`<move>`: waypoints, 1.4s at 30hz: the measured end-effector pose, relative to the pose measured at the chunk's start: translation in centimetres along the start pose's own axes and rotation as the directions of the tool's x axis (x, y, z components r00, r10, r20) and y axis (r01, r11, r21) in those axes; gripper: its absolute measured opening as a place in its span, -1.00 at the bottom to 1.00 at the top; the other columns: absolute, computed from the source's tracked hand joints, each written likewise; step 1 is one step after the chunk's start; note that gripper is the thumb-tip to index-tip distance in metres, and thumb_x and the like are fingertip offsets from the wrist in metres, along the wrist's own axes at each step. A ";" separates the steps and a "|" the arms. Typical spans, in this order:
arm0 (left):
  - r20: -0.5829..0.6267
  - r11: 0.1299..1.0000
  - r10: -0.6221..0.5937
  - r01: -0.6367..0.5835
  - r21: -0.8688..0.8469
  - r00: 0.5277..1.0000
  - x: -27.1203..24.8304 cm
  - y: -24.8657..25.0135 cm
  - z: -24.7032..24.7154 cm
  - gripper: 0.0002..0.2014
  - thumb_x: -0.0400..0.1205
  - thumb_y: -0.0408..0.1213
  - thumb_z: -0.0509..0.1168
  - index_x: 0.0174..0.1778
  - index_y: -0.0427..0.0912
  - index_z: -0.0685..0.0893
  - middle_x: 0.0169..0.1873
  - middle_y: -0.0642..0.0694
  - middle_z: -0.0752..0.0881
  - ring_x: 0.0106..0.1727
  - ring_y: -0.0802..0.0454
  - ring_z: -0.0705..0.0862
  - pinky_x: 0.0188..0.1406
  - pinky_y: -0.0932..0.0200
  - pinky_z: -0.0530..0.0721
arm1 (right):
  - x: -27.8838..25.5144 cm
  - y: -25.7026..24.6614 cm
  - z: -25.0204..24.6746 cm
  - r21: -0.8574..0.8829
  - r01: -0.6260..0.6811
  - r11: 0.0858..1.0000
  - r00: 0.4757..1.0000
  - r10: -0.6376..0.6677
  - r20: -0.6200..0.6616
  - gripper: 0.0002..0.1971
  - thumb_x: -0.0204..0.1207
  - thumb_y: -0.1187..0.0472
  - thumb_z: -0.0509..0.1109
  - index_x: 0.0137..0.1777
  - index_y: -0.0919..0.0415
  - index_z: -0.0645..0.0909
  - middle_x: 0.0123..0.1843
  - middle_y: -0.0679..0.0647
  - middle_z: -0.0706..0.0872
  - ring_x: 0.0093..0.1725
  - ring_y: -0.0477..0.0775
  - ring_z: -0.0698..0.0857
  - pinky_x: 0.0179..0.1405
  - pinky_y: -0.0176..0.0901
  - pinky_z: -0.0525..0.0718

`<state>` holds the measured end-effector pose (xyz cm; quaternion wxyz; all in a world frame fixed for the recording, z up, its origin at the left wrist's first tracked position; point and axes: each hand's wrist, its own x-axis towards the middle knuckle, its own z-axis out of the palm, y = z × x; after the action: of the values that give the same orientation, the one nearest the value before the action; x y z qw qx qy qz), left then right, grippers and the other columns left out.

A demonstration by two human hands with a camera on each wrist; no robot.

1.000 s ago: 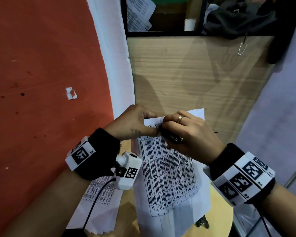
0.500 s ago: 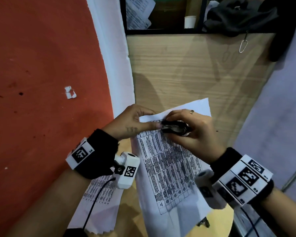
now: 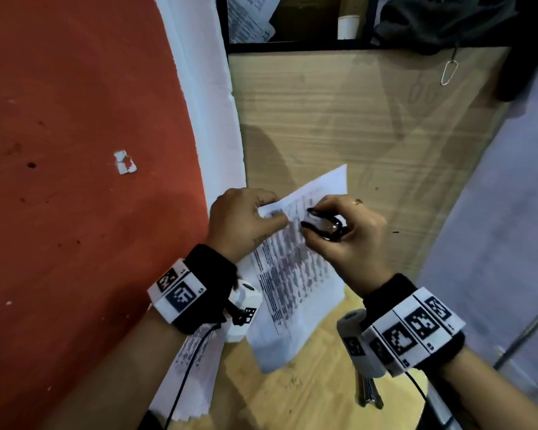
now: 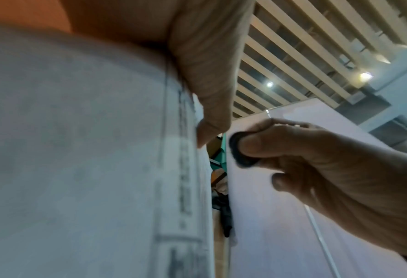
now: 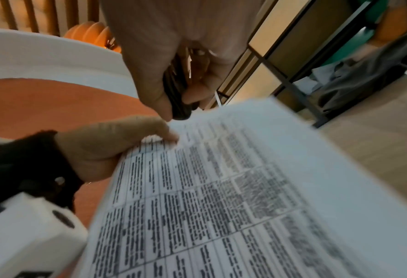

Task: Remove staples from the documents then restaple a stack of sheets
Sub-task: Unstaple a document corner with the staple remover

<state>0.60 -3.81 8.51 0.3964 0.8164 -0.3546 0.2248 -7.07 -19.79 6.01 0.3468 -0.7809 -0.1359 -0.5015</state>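
Note:
A printed document (image 3: 292, 268) with table text hangs in the air above the round wooden table (image 3: 295, 395). My left hand (image 3: 246, 221) pinches its top left corner between thumb and fingers; the same pinch shows in the right wrist view (image 5: 136, 143). My right hand (image 3: 339, 234) grips a black staple remover (image 3: 323, 226) just right of that corner, its two claws spread apart and pointing left at the paper. In the left wrist view the staple remover (image 4: 239, 150) sits between thumb and finger, close to the document's edge (image 4: 197, 169). No staple can be made out.
More printed sheets (image 3: 193, 367) lie on the table's left under my left wrist. A metal stapler (image 3: 368, 392) lies on the table at lower right, partly hidden by my right wrist. A wooden panel (image 3: 354, 125) stands behind, a red wall (image 3: 75, 181) to the left.
The right hand has drawn the staple remover away to the right from the corner and its claws have spread. The document has tilted, its top right corner rising.

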 end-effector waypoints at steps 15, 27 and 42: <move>0.249 0.992 -0.103 0.082 0.092 0.963 1.0 -4.5 0.1 -0.52 0.34 0.32 0.24 -0.08 0.08 0.80 -0.24 0.07 0.82 -0.16 -0.07 0.76 -0.06 -0.02 0.67 | -5.3 7.3 1.9 -0.322 -0.264 0.909 0.908 0.347 0.234 -0.77 0.16 0.40 0.59 -0.19 0.37 0.64 -0.28 0.21 0.69 -0.23 0.30 0.64 -0.24 0.04 0.60; 0.351 0.993 -0.100 0.070 0.098 0.931 1.3 -4.5 1.9 -0.66 0.23 0.23 0.27 -0.20 0.15 0.69 -0.35 0.02 0.77 -0.21 -0.08 0.73 0.00 -0.10 0.65 | -1.1 5.1 1.1 -0.174 -0.115 0.978 0.857 0.186 0.480 -0.59 0.11 0.32 0.61 0.00 0.25 0.68 0.46 0.08 0.41 0.28 -0.13 0.51 0.06 -0.24 0.57; 0.278 0.969 0.057 -0.120 0.217 0.959 1.4 -0.9 1.9 -0.71 0.47 0.15 0.38 -0.20 0.02 0.80 -0.57 0.07 0.60 -0.35 -0.02 0.58 -0.22 0.13 0.34 | 0.5 2.3 -0.6 -0.239 -0.133 0.962 0.859 0.232 0.457 -0.64 0.07 0.30 0.64 -0.11 0.29 0.69 -0.12 0.13 0.68 -0.09 0.09 0.63 -0.19 -0.35 0.47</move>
<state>2.41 -5.47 7.90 0.2357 0.8634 -0.4130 0.1689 -6.00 -21.92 5.72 0.2684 -0.9208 -0.0921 -0.2675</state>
